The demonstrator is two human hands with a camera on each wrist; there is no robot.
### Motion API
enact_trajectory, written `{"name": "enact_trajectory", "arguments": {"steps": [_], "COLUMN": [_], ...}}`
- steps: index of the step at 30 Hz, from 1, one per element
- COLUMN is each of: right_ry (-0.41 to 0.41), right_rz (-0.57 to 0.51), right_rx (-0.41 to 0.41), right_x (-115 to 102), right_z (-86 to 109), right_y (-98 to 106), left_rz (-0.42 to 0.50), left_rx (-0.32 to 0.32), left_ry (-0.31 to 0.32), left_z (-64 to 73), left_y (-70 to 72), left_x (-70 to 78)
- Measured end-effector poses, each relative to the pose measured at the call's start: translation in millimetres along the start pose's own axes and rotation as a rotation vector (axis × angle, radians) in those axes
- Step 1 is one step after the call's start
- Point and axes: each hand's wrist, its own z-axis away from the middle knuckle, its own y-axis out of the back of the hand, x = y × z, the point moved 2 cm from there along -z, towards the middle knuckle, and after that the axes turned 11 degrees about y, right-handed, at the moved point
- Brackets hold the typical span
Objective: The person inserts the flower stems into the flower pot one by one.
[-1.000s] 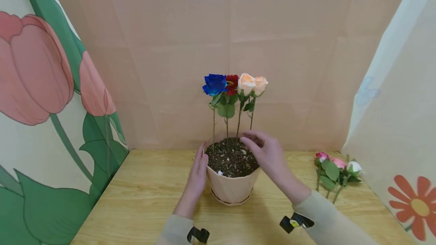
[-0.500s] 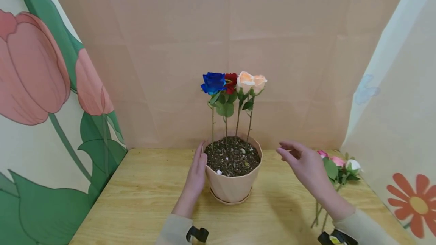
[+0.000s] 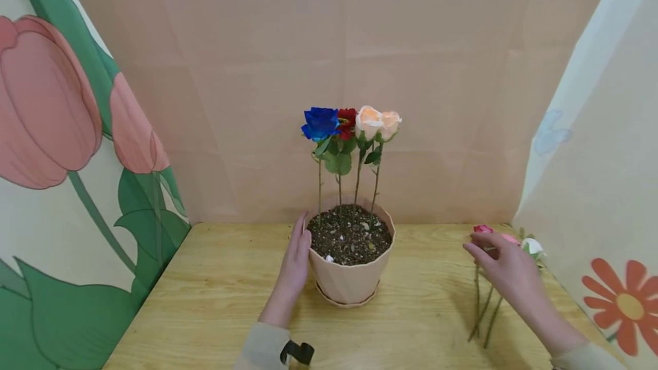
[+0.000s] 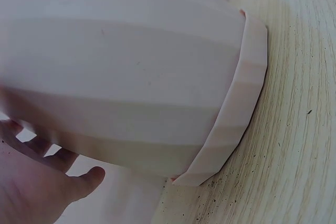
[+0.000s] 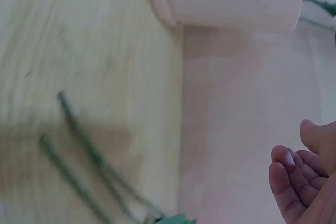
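Observation:
A pale pink flowerpot [image 3: 349,281] full of dark soil [image 3: 349,238] stands on a saucer [image 4: 233,108]. A blue rose [image 3: 320,123], a red flower [image 3: 347,124] and two peach roses [image 3: 368,121] rise upright from the soil. My left hand [image 3: 294,258] rests along the pot's left side, fingers extended. Over at the right, my right hand [image 3: 509,267] hovers above loose flowers, fingers loosely bent and holding nothing. Among these are a deep pink rose [image 3: 483,228] and a white rose [image 3: 532,246]; the hand hides part of them. Their bare stems [image 5: 79,135] point toward the front.
The wooden table [image 3: 216,301] meets a plain pinkish backdrop [image 3: 247,101] behind the pot. Printed panels flank it, with tulips [image 3: 51,107] on the left and a red flower print [image 3: 627,304] on the right. Soil crumbs [image 4: 215,203] lie by the saucer.
My right hand has left the pot's right rim area and travelled right, over the loose flowers. The left hand stays against the pot.

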Motion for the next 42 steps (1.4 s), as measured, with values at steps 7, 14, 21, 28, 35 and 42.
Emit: {"name": "enact_trajectory", "arguments": {"steps": [7, 14, 21, 28, 35, 42], "right_ry": [-0.113, -0.185, -0.195, -0.196, -0.192, -0.162], "right_rz": [0.01, 0.01, 0.028, 0.029, 0.063, 0.077], "right_rx": [-0.132, -0.246, -0.282, -0.294, -0.312, -0.283], "right_x": [32, 56, 78, 89, 97, 97], "right_z": [20.2, 31.4, 39.0, 42.1, 42.1, 41.8], "right_y": [-5, -13, -25, -34, -43, -49], "left_rz": [-0.011, 0.0, -0.001, -0.006, 0.003, 0.008], "left_rx": [-0.002, -0.011, -0.01, -0.007, -0.011, -0.02], "left_ry": [0.01, 0.008, 0.005, 0.005, 0.004, -0.007], "left_z": [0.7, 0.8, 1.2, 1.2, 0.4, -0.4], "left_y": [0.6, 1.2, 1.6, 2.0, 1.4, 0.8], "left_x": [-0.5, 0.1, 0.4, 0.4, -0.6, -0.2]}}
